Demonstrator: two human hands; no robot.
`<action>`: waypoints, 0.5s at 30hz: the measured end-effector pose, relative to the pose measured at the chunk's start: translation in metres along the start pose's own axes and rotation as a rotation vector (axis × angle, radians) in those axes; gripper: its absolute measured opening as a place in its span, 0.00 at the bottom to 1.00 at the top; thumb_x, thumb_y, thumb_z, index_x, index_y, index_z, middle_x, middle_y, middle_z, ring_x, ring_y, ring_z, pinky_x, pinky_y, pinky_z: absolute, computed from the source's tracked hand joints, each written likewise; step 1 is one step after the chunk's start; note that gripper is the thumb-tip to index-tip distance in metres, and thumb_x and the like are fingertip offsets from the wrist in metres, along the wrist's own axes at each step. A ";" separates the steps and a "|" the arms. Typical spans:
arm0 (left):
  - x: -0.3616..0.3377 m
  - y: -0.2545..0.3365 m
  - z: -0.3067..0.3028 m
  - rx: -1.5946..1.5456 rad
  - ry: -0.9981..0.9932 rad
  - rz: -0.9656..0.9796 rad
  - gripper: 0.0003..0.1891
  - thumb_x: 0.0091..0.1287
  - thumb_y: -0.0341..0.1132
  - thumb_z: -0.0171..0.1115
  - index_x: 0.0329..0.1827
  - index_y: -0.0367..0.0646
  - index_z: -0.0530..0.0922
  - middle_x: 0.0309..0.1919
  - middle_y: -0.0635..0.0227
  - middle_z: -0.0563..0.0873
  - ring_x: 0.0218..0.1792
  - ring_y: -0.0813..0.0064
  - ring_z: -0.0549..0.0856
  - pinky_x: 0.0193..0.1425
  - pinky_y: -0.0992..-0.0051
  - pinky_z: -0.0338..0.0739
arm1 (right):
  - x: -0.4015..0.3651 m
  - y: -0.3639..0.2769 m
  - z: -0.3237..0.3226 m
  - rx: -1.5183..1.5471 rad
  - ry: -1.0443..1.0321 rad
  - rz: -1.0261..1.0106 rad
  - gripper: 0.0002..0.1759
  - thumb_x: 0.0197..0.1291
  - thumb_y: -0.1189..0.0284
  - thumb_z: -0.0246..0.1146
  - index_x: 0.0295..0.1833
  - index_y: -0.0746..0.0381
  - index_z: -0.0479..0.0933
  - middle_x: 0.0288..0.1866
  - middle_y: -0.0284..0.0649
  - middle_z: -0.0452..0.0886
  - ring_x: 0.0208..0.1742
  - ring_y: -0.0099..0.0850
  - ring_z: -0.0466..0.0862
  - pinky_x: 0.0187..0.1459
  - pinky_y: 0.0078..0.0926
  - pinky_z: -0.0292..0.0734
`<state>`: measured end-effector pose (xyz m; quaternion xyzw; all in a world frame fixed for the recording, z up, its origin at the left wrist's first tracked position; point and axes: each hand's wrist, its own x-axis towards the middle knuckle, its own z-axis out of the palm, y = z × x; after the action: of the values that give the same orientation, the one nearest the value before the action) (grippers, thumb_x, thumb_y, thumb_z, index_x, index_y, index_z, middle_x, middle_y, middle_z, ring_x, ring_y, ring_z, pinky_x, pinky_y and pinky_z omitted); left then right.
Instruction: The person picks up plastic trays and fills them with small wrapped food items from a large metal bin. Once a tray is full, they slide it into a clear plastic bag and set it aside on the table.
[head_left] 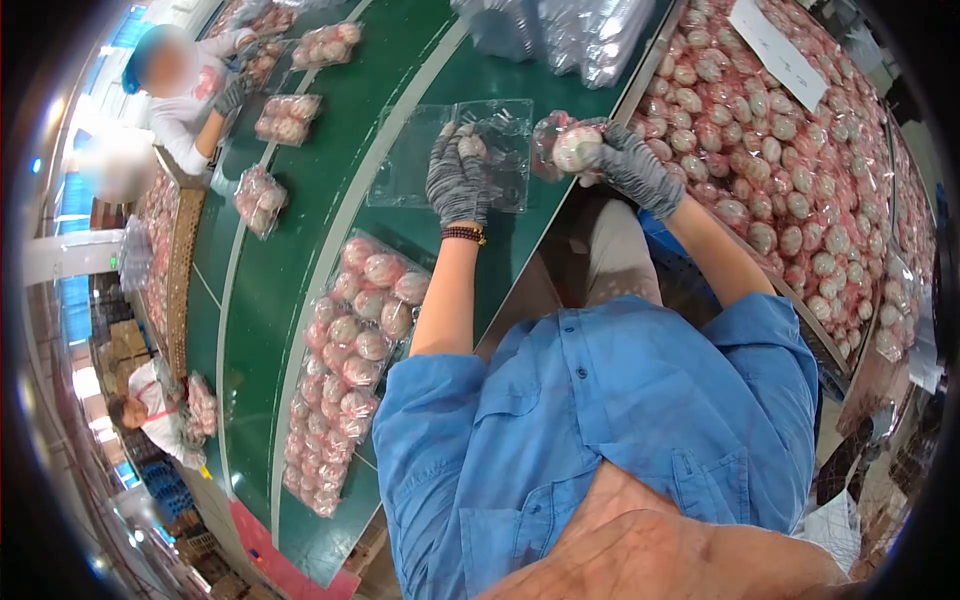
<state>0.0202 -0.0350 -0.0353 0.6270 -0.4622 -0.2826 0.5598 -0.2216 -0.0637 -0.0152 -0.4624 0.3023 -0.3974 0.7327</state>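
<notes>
My left hand, in a grey glove, is over an open clear plastic tray on the green table. Its fingers close round a pale, wrapped round item inside the tray. My right hand, also gloved, grips another wrapped round item with pink netting, just right of the tray and near the table's edge. Part of the right fingers is hidden behind that item. The tray's lid side lies open to the left.
A large bin of wrapped round items stands at the right, with a white paper on top. Filled clear packs lie left of my forearm. Stacked empty trays are at the top. Co-workers stand across the green table.
</notes>
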 end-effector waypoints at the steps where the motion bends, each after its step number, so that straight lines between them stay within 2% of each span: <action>1: -0.002 0.006 -0.001 0.011 0.005 0.009 0.16 0.74 0.38 0.49 0.57 0.40 0.77 0.50 0.65 0.84 0.50 0.73 0.82 0.59 0.70 0.75 | 0.012 0.019 0.002 -0.079 0.015 -0.032 0.23 0.59 0.65 0.67 0.58 0.62 0.72 0.51 0.42 0.80 0.47 0.28 0.84 0.39 0.24 0.85; 4: -0.006 0.020 0.000 0.023 0.009 0.013 0.17 0.74 0.38 0.46 0.53 0.39 0.81 0.55 0.60 0.82 0.55 0.65 0.82 0.62 0.69 0.73 | 0.021 0.028 0.031 -0.184 -0.064 -0.054 0.26 0.55 0.69 0.69 0.58 0.63 0.71 0.50 0.42 0.80 0.49 0.27 0.83 0.42 0.27 0.84; 5: -0.006 0.019 0.000 0.011 0.011 0.018 0.17 0.74 0.38 0.46 0.53 0.39 0.81 0.55 0.60 0.82 0.54 0.66 0.82 0.62 0.69 0.74 | 0.025 0.033 0.040 -0.525 -0.087 -0.149 0.29 0.54 0.64 0.70 0.59 0.63 0.70 0.50 0.46 0.80 0.48 0.34 0.84 0.48 0.34 0.81; 7: -0.005 0.018 -0.001 -0.014 0.017 0.028 0.17 0.74 0.37 0.46 0.53 0.38 0.81 0.53 0.61 0.83 0.52 0.68 0.83 0.60 0.71 0.75 | 0.021 0.027 0.054 -1.107 -0.205 -0.422 0.33 0.52 0.58 0.70 0.59 0.63 0.70 0.50 0.49 0.79 0.48 0.44 0.83 0.53 0.38 0.77; 8: -0.005 0.019 0.000 -0.089 0.024 -0.010 0.16 0.75 0.37 0.47 0.53 0.38 0.80 0.51 0.63 0.84 0.48 0.71 0.84 0.58 0.73 0.76 | 0.017 0.018 0.070 -1.265 -0.187 -0.239 0.35 0.51 0.52 0.68 0.59 0.62 0.71 0.50 0.50 0.78 0.48 0.50 0.81 0.53 0.40 0.77; 11: 0.004 0.000 -0.003 0.181 0.037 0.169 0.16 0.75 0.37 0.47 0.53 0.38 0.80 0.49 0.64 0.84 0.46 0.74 0.84 0.56 0.75 0.77 | 0.027 0.000 0.080 -1.462 -0.245 -0.139 0.35 0.49 0.51 0.69 0.57 0.62 0.72 0.48 0.49 0.78 0.47 0.47 0.82 0.51 0.41 0.77; 12: 0.003 -0.005 -0.003 0.204 0.037 0.131 0.15 0.75 0.36 0.48 0.53 0.39 0.80 0.51 0.63 0.84 0.49 0.72 0.83 0.58 0.73 0.76 | 0.033 -0.004 0.083 -1.532 -0.246 -0.084 0.33 0.49 0.50 0.69 0.54 0.62 0.75 0.47 0.49 0.78 0.46 0.46 0.82 0.50 0.40 0.78; 15: 0.005 -0.006 -0.007 0.438 -0.015 0.275 0.14 0.74 0.37 0.51 0.54 0.41 0.80 0.54 0.62 0.83 0.55 0.72 0.81 0.62 0.72 0.73 | 0.046 -0.004 0.095 -1.684 -0.275 -0.116 0.30 0.48 0.52 0.69 0.50 0.63 0.77 0.47 0.48 0.79 0.47 0.44 0.83 0.49 0.38 0.79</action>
<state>0.0302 -0.0371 -0.0382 0.6622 -0.5976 -0.1017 0.4405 -0.1234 -0.0627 0.0221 -0.9116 0.3810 -0.0172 0.1535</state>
